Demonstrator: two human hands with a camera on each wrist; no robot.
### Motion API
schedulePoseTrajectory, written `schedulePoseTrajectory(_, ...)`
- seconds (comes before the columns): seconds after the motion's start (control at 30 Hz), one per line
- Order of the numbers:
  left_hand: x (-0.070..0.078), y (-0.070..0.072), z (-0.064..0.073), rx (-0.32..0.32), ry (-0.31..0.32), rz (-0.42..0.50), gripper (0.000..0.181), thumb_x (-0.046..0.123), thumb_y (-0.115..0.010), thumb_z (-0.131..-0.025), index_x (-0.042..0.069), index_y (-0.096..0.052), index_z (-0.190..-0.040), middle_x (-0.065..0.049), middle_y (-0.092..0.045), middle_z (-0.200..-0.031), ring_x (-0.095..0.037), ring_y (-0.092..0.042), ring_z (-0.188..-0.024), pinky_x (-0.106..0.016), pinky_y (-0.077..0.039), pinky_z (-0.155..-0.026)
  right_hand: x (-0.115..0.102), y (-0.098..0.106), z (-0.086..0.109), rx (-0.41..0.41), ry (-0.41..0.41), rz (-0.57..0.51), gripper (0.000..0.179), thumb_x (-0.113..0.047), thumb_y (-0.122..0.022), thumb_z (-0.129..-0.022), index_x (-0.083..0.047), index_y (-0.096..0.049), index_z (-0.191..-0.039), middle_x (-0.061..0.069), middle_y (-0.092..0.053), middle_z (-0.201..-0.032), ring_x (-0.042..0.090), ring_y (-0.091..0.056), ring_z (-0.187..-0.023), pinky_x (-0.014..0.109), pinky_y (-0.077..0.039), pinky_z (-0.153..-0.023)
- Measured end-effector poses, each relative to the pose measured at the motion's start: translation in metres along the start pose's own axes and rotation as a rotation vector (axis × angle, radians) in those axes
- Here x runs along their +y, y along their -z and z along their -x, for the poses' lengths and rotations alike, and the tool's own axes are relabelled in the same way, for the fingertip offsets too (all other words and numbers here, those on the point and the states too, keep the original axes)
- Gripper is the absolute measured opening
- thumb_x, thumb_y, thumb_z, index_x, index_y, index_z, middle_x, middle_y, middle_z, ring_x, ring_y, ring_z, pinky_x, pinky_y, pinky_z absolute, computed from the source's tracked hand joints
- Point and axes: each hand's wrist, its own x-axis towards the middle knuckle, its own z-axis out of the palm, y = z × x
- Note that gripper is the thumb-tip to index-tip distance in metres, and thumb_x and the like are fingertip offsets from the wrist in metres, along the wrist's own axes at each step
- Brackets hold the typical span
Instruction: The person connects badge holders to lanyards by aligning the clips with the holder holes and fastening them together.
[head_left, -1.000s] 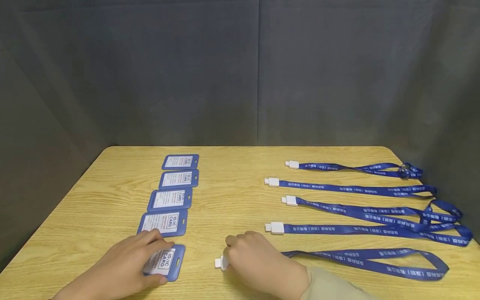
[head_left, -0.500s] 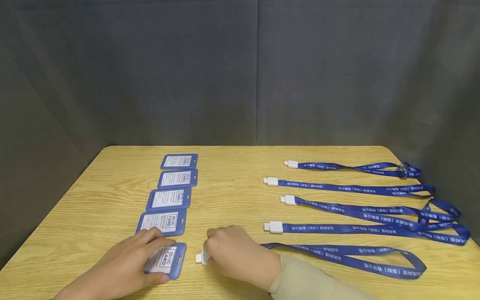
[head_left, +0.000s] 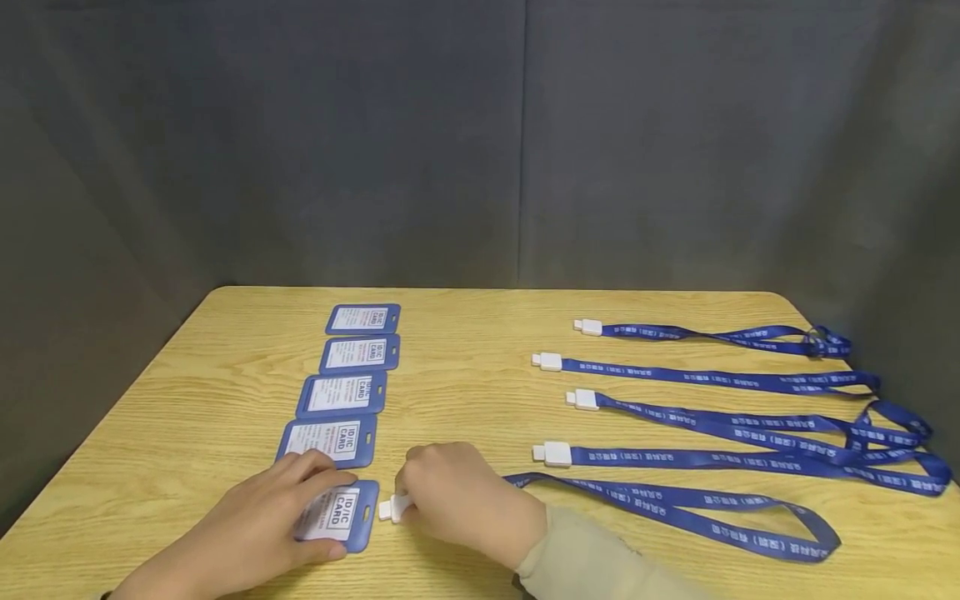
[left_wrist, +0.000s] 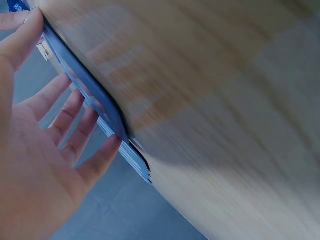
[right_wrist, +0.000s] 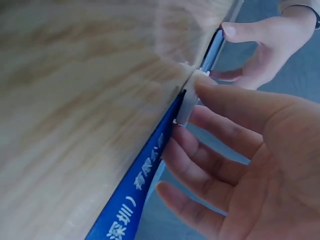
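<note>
In the head view my left hand (head_left: 258, 517) holds the nearest blue ID card holder (head_left: 362, 518) flat on the table, thumb on its near edge and fingers along its far edge. The left wrist view shows the fingertips against the edge of that card holder (left_wrist: 92, 90). My right hand (head_left: 461, 500) pinches the white clip (head_left: 389, 509) of the nearest blue lanyard (head_left: 645, 504). The clip's tip points left at the holder's slotted end, with a narrow gap in the head view. From the right wrist, the clip (right_wrist: 188, 102) sits between thumb and fingers, the printed strap (right_wrist: 142, 175) trailing behind.
Several more card holders (head_left: 362, 354) lie in a column beyond my left hand, slots facing right. On the right, several lanyards (head_left: 675, 373) stretch across the wooden table (head_left: 465, 350), white clips leftward. A dark curtain (head_left: 375, 167) hangs behind the table's far edge.
My right hand has slid left with the white clip, up close to the held card holder, dragging the lanyard after it. The left hand keeps its grip in nearly the same place.
</note>
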Motion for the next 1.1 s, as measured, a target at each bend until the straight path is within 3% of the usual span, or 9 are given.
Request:
schedulePoseTrajectory(0.3,0.001,-0.001,0.0,0.018,-0.007,-0.012,0.065,0.063,-0.074,-0.078,0.025,-0.063,-0.13,0.017,-0.05,-0.116,-0.007,-0.051,-0.098,-0.042,-0.052,-0.083,-0.005,0.001,0.001,0.033,0.017,0.087,0.01,-0.027,-0.084,-0.078,-0.022,-0.076,-0.081,-0.011,-0.057,-0.07,0.002,-0.051,-0.062,0.022,-0.046,-0.056)
schedulePoseTrajectory(0.57,0.002,-0.002,0.0,0.003,0.007,-0.015,0.068,0.066,-0.071,-0.079,0.024,-0.062,-0.131,0.015,-0.051,-0.116,-0.008,-0.05,-0.098,-0.041,-0.052,-0.081,-0.012,0.0,0.004,0.033,0.043,0.178,0.018,-0.035,-0.079,-0.084,-0.017,-0.075,-0.088,-0.007,-0.061,-0.075,0.008,-0.061,-0.068,0.023,-0.05,-0.059)
schedulePoseTrajectory(0.9,0.001,-0.004,0.005,-0.102,0.016,0.007,0.072,0.062,-0.067,-0.085,0.02,-0.056,-0.141,0.01,-0.046,-0.127,-0.012,-0.047,-0.103,-0.037,-0.052,-0.078,-0.008,-0.003,0.008,0.028,0.069,0.111,0.021,-0.032,-0.081,-0.083,-0.015,-0.075,-0.094,-0.008,-0.06,-0.081,0.002,-0.055,-0.068,0.014,-0.049,-0.062)
schedulePoseTrajectory(1.1,0.001,-0.005,0.004,-0.056,0.013,0.03,0.067,0.055,-0.074,-0.082,0.022,-0.059,-0.138,0.009,-0.049,-0.125,-0.012,-0.049,-0.104,-0.04,-0.052,-0.083,-0.004,-0.003,0.007,0.003,0.074,0.053,0.019,-0.027,-0.082,-0.083,-0.013,-0.075,-0.094,-0.008,-0.059,-0.081,0.0,-0.051,-0.067,0.013,-0.047,-0.063)
